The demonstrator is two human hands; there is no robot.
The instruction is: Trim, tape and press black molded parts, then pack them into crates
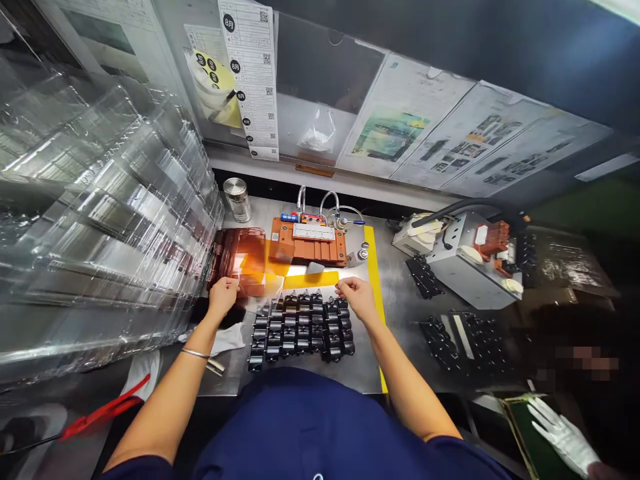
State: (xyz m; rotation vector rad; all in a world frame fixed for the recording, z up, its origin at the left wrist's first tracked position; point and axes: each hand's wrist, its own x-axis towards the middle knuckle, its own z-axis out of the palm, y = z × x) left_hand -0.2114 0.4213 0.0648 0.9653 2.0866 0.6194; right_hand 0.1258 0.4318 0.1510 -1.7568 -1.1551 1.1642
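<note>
My left hand (223, 297) is closed at the near edge of a translucent amber plastic tray (250, 260), which is smeared by motion. Between the yellow strip and the rows of black parts, my right hand (356, 298) has its fingertips pinched together; anything between them is too small to make out. Several rows of black cylindrical parts (303, 327) lie in front of my body, between my forearms. Beyond them sits an orange fixture (310, 247) with a white perforated plate (313, 231) on top. A small grey block (315, 268) rests at its near side.
Stacked clear plastic trays (110, 200) rise on the left. A lidded jar (237, 199) stands at the back. On the right are a grey machine (465, 257) and more black parts (470, 340). A co-worker's white-gloved hand (563, 433) shows at lower right. White gloves (227, 340) lie near my left forearm.
</note>
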